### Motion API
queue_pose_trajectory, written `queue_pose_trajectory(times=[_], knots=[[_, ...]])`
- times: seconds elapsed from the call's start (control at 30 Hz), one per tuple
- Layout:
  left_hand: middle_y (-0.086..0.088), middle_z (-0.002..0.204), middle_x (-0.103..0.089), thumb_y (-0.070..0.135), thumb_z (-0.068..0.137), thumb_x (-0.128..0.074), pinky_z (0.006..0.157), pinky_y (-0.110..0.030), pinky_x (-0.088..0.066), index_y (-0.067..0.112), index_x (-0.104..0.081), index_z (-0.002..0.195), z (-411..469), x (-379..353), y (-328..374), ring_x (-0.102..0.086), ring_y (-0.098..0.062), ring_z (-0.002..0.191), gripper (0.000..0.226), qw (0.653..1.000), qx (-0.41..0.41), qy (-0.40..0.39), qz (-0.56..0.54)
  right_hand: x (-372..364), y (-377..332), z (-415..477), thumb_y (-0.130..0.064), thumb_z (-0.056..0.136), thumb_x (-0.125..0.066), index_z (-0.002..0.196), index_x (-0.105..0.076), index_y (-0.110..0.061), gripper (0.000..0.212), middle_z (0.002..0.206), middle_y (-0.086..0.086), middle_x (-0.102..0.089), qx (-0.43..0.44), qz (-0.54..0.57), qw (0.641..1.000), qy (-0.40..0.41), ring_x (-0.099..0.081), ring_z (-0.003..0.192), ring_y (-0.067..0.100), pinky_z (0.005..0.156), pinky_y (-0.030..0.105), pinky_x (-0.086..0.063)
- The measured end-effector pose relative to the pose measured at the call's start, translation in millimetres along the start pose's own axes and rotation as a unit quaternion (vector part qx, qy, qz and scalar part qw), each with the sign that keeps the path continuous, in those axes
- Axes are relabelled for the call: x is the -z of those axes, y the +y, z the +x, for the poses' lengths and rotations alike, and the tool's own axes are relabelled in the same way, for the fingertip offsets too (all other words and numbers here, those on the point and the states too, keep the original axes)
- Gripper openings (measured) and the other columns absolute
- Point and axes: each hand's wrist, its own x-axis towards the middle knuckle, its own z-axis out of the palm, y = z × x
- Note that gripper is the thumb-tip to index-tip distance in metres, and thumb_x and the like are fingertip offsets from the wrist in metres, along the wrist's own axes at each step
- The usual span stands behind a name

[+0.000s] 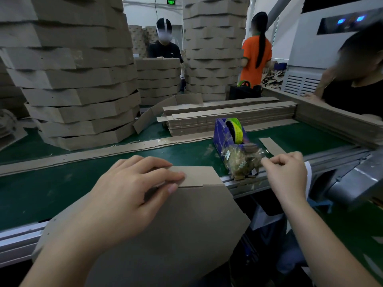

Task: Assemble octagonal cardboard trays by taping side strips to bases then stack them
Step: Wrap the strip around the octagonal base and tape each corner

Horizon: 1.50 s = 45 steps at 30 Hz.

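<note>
An octagonal cardboard base [182, 228] lies at the near edge of the green belt, overhanging toward me. A side strip [199, 175] stands folded along its far edge. My left hand [126, 193] grips that joint, fingers over the strip and thumb on the base. My right hand [286, 172] pinches the end of clear tape at the front of the blue tape dispenser [232, 139], which stands just right of the base and carries a green-yellow roll.
A pile of flat side strips [228, 119] lies behind the dispenser. Tall stacks of finished trays [78, 83] rise at the left and back. One long strip [103, 152] lies across the belt [51, 189]. Three other people are beyond and to the right.
</note>
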Motion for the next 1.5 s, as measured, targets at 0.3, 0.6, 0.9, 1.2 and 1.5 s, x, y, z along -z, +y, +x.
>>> queue_pose_trajectory(times=[0.3, 0.6, 0.9, 1.2, 1.5], knots=[[0.019, 0.112, -0.064, 0.053, 0.088, -0.041, 0.083, -0.041, -0.051, 0.040, -0.072, 0.108, 3.8, -0.6, -2.9, -0.061, -0.014, 0.104, 0.039, 1.000, 0.010, -0.002, 0.000, 9.2, -84.0, -106.8, -0.024, 0.071, -0.069, 0.068, -0.073, -0.011, 0.014, 0.045, -0.011, -0.051, -0.018, 0.418, 0.890, -0.180, -0.042, 0.042, 0.000, 0.045, 0.009, -0.031], [0.013, 0.112, -0.065, 0.049, 0.089, -0.042, 0.080, -0.045, -0.051, 0.035, -0.072, 0.110, 1.3, 1.3, -8.2, -0.061, -0.018, 0.103, 0.039, 1.000, 0.005, -0.004, -0.004, -5.9, -110.1, -146.5, -0.031, 0.054, -0.075, 0.065, -0.072, -0.007, 0.027, 0.040, 0.000, -0.032, -0.195, 0.485, 0.811, -0.262, -0.022, 0.030, 0.006, 0.031, 0.014, -0.018], [0.012, 0.114, -0.065, 0.046, 0.090, -0.042, 0.082, -0.044, -0.051, 0.031, -0.071, 0.113, -0.5, 1.8, -7.6, -0.060, -0.018, 0.105, 0.040, 1.000, -0.011, -0.007, 0.011, -15.0, -110.4, -149.6, -0.021, 0.076, -0.075, 0.057, -0.070, -0.006, 0.025, 0.040, 0.001, -0.027, -0.269, 0.465, 0.808, -0.243, -0.018, 0.029, 0.007, 0.031, 0.012, -0.014], [0.009, 0.116, -0.061, 0.042, 0.093, -0.040, 0.082, -0.047, -0.050, 0.043, -0.063, 0.119, -4.3, 7.2, -9.4, -0.059, -0.022, 0.105, 0.035, 0.999, -0.023, -0.037, 0.026, -10.5, -102.9, -147.1, -0.028, 0.079, -0.073, 0.059, -0.074, -0.011, 0.026, 0.039, 0.000, -0.032, -0.222, 0.414, 0.826, -0.313, -0.024, 0.031, 0.009, 0.032, 0.016, -0.020], [0.017, 0.093, -0.063, 0.069, 0.086, -0.033, 0.080, -0.035, -0.044, 0.037, -0.066, 0.086, 13.2, 10.3, 0.6, -0.055, -0.008, 0.093, 0.046, 0.995, 0.090, -0.035, 0.001, -12.7, -99.3, -141.6, -0.032, 0.069, -0.073, 0.072, -0.078, -0.014, 0.019, 0.037, -0.001, -0.038, -0.196, 0.383, 0.810, -0.398, -0.026, 0.031, 0.009, 0.034, 0.017, -0.021]])
